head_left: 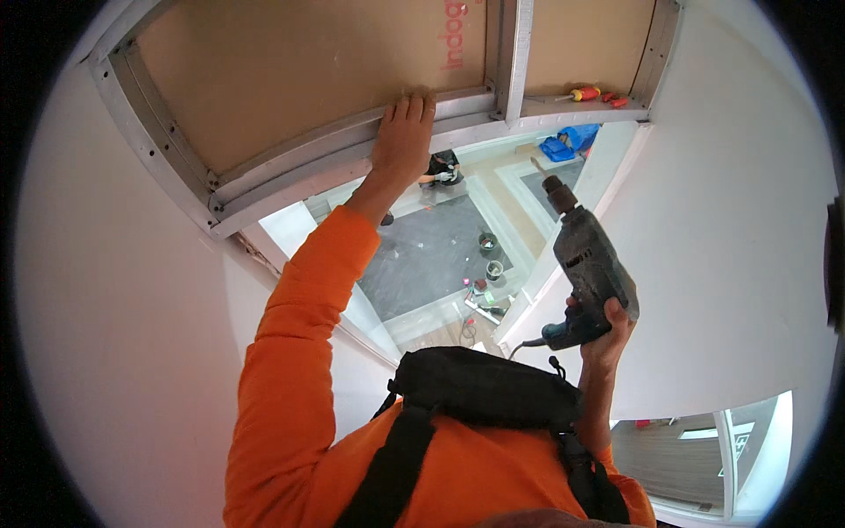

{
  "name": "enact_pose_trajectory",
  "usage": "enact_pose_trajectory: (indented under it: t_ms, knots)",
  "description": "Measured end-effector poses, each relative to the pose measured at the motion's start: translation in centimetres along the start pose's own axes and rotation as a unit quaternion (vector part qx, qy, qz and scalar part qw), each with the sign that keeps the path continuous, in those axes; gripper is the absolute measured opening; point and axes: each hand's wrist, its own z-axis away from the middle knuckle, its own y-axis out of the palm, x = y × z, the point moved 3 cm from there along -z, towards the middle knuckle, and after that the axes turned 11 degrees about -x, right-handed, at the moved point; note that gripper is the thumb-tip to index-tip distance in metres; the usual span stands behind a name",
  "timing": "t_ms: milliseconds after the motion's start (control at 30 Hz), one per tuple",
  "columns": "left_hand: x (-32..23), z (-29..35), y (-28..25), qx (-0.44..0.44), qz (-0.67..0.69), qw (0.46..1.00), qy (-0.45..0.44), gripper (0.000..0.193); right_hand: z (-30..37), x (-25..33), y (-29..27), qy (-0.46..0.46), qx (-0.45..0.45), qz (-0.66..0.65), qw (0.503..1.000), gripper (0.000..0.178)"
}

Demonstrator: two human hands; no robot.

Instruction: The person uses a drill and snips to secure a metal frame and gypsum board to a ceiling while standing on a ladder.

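The person's right hand (613, 333) is closed around the handle of a dark drill (588, 264). The body of the drill extends forward from this grip, and its bit (538, 167) is at the end farthest from the fingers. The cord (526, 343) comes out to the left of the grip. The left hand (405, 136) lies with its fingers over a metal frame (304, 183), well apart from the drill; whether it holds firmly, one cannot tell. A red and yellow screwdriver (585, 93) rests on the frame, to the right of this hand.
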Motion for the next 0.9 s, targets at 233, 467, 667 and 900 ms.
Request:
enact_pose_trajectory:
  t_ms: [233,467,667,900]
  knots:
    - [0.2,0.9,0.0,-0.044,0.055,0.998,-0.005,0.076,1.8,-1.3,0.7,0.017,-0.026,-0.033,0.999,0.079]
    - [0.2,0.4,0.1,-0.052,0.061,0.997,-0.011,0.081,5.7,-3.0,0.2,0.049,-0.093,0.006,0.994,0.081]
    - [0.7,0.8,0.8,-0.047,0.079,0.996,-0.004,0.074,10.4,-3.2,-0.3,0.041,-0.130,0.031,0.990,0.069]
    - [-0.6,1.2,0.9,-0.104,0.047,0.993,-0.012,0.073,12.3,-1.7,-2.4,0.032,-0.137,0.040,0.989,0.076]
